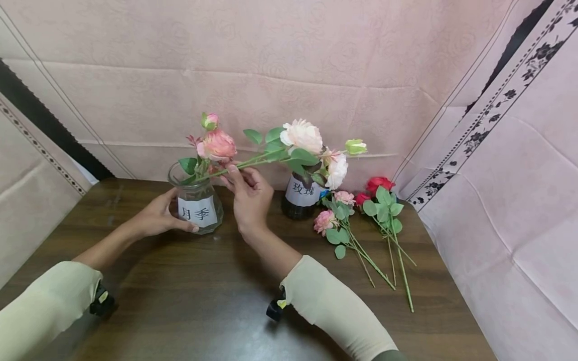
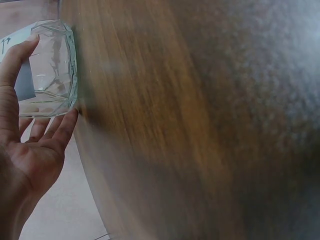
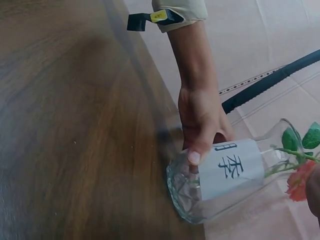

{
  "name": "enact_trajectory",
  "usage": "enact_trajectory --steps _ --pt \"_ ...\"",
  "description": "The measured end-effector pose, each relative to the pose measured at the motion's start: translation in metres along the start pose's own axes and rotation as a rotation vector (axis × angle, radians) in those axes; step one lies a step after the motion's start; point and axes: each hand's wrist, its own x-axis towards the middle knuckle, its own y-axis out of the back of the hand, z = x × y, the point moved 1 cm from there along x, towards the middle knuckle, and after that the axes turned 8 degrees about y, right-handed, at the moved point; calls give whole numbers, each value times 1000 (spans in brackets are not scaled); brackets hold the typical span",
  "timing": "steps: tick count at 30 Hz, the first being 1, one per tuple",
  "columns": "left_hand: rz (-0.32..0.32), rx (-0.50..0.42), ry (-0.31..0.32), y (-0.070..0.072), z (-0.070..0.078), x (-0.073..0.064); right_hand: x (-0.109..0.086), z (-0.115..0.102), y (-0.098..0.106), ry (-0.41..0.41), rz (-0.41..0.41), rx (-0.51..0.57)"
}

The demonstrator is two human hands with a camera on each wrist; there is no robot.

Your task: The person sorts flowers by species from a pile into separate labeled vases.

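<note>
Two grips: your left hand (image 1: 157,215) curls round the clear glass vase (image 1: 199,208), right hand (image 1: 251,200) pinches green-stemmed white flowers (image 1: 301,136); a stem snagging could tip it.

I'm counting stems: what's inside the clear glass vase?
Green stems show in the neck of the clear glass vase; its paper label and the left hand hide part of the interior.

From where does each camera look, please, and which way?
Head: worn there, facing forward and down over the table; left hand, right hand, sleeves show.
Left wrist: worn there, facing the glass vase and table; left hand shows.
Right wrist: worn there, facing the glass vase; left hand, sleeve, right hand's edge show.
Wrist views share glass vase, left hand.
</note>
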Motion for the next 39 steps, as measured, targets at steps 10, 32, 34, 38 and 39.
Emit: enact_trajectory --steps 10,32,34,38,39 --pt "5 -4 6 -1 -2 2 -8 8 -8 28 -21 -239" --pt "-9 -23 23 -2 -1 0 -21 19 -5 34 -164 -229" --pt "-7 -22 22 -2 -1 1 -20 18 -6 50 -150 -204" --pt "-9 -20 21 -2 -2 1 -18 17 -8 84 -151 -266" --pt "-10 -19 20 -2 -3 1 -17 17 -7 76 -154 -265"
